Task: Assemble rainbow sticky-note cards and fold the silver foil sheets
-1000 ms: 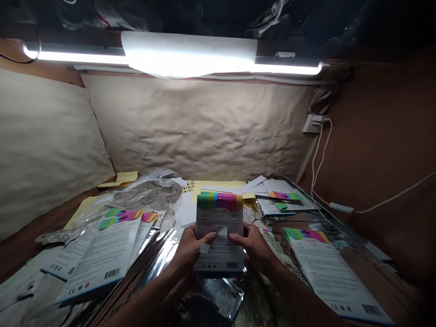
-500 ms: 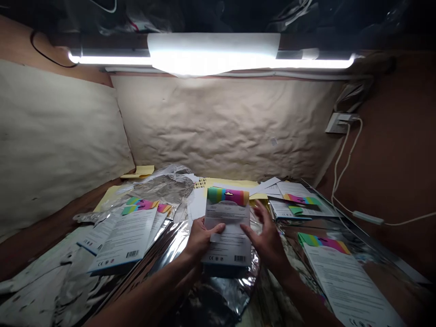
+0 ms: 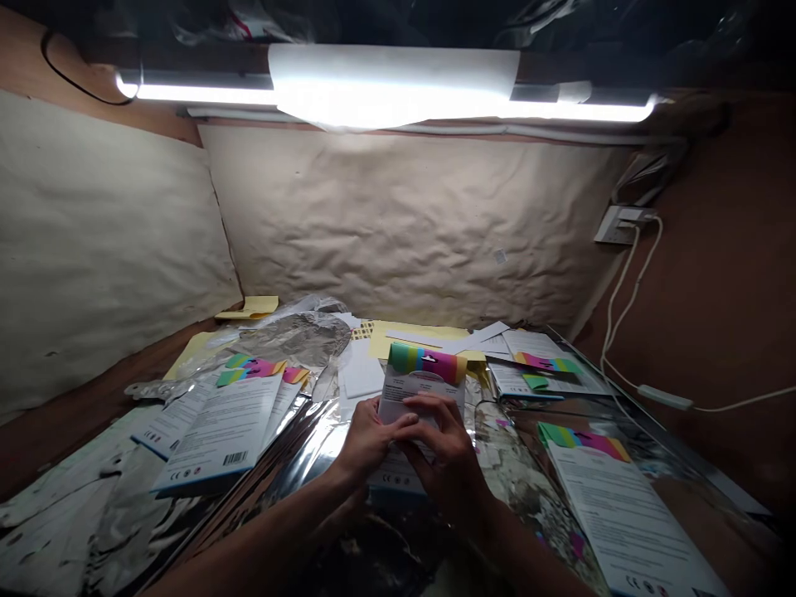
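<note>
My left hand grips a flat cardboard retail box by its left side, thumb across the front. The box stands tilted before me, with a rainbow-striped top, a hang hole and grey printed text on its face. Over the front of it lies my right hand, its fingers bent and close together, the tips meeting my left thumb. What those fingertips pinch, if anything, is hidden. The lower right part of the box is covered by the right hand.
Similar boxes lie at left, at right and at back right. Behind the hands are yellow sheets, white papers and crumpled clear plastic. A white cable hangs down on the right.
My right hand has moved left from beside the box onto its front, its spread fingers now bent together by my left thumb. The box's top leans slightly rightward.
</note>
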### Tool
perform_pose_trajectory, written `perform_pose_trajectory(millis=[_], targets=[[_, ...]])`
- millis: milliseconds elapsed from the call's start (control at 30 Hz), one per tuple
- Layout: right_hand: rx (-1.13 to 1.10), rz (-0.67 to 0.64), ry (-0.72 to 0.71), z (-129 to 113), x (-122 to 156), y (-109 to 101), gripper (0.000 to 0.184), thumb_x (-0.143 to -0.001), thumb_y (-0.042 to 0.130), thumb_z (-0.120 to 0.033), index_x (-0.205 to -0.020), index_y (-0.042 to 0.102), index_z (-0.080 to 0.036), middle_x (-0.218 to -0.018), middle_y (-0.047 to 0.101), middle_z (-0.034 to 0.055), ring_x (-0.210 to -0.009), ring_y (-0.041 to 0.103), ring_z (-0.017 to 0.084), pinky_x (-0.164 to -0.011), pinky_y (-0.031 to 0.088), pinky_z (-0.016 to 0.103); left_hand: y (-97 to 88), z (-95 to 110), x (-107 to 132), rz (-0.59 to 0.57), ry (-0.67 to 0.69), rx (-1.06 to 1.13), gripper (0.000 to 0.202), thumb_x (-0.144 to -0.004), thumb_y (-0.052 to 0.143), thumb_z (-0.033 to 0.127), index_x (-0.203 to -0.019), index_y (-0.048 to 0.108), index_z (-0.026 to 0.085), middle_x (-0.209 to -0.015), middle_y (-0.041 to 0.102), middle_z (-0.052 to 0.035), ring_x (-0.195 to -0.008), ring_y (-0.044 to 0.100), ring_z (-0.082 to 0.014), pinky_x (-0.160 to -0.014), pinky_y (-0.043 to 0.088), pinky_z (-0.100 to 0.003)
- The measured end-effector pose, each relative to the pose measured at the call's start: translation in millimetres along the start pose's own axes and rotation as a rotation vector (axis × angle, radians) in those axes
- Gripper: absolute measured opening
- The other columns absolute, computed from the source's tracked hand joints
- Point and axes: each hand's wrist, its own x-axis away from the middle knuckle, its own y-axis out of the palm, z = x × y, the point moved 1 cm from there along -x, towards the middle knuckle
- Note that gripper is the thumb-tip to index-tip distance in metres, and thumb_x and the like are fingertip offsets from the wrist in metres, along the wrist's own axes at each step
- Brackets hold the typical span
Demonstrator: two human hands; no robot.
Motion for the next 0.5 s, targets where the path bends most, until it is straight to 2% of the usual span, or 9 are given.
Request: perform_pose_trajectory(millis=[100,167,233,300,400,500], targets=[[-0.066,0.068,0.045,0.6,-2.5,-13.1,0.014,-0.087,0.064,-0.012,-0.090,0.068,-0.025,-0.110,0.061,0.0069,-0.113,0.054,0.024,-0.096,0.049,0.042,-1.1,-0.8,0.4,0.012,-0.035,0.014,0.033,-0.076,0.077,0.033,-0.099,0.073,0.011,-0.096,0.076,-0.0111,-0.089,0.070,-0.0249,-0.079,0.055,-0.032],[-0.076,0.107,0.176,5.8,-6.1,-26.8,0.008,-0.087,0.066,-0.017,-0.088,0.068,-0.025,-0.113,0.060,0.0067,-0.113,0.055,0.024,-0.096,0.049,0.043,-2.8,-2.5,0.4,0.022,-0.089,0.031,0.035,-0.076,0.077,0.034,-0.101,0.072,0.010,-0.095,0.076,-0.0119,-0.085,0.071,-0.0254,-0.075,0.056,-0.033],[-0.038,0.088,0.319,13.3,-9.6,-39.4,0.005,-0.086,0.068,-0.021,-0.085,0.069,-0.025,-0.122,0.057,0.0066,-0.118,0.053,0.027,-0.101,0.045,0.047,-4.3,-3.4,0.5,0.026,-0.133,0.039,0.037,-0.076,0.077,0.036,-0.102,0.071,0.010,-0.091,0.076,-0.0120,-0.081,0.072,-0.0256,-0.071,0.057,-0.034],[0.026,0.005,0.393,20.0,-11.6,-47.2,0.004,-0.084,0.069,-0.022,-0.082,0.069,-0.025,-0.131,0.054,0.0060,-0.125,0.048,0.029,-0.105,0.040,0.052,-5.1,-2.5,0.7,0.027,-0.151,0.034,0.037,-0.076,0.078,0.037,-0.101,0.071,0.010,-0.088,0.076,-0.0119,-0.078,0.072,-0.0251,-0.068,0.057,-0.033],[0.141,-0.096,0.347,23.4,-12.2,-50.3,0.008,-0.083,0.069,-0.016,-0.081,0.069,-0.024,-0.136,0.051,0.0067,-0.129,0.043,0.031,-0.106,0.039,0.054,-4.7,1.6,1.7,0.027,-0.156,0.014,0.034,-0.077,0.077,0.036,-0.099,0.071,0.011,-0.087,0.076,-0.0117,-0.073,0.072,-0.0234,-0.064,0.057,-0.031],[0.253,-0.119,0.221,21.0,-12.1,-50.1,0.013,-0.083,0.066,-0.010,-0.083,0.067,-0.023,-0.140,0.048,0.0078,-0.133,0.037,0.031,-0.108,0.037,0.054,-3.2,5.6,3.2,0.026,-0.148,-0.002,0.031,-0.077,0.077,0.035,-0.096,0.071,0.012,-0.087,0.076,-0.0108,-0.073,0.072,-0.0224,-0.064,0.057,-0.030]])
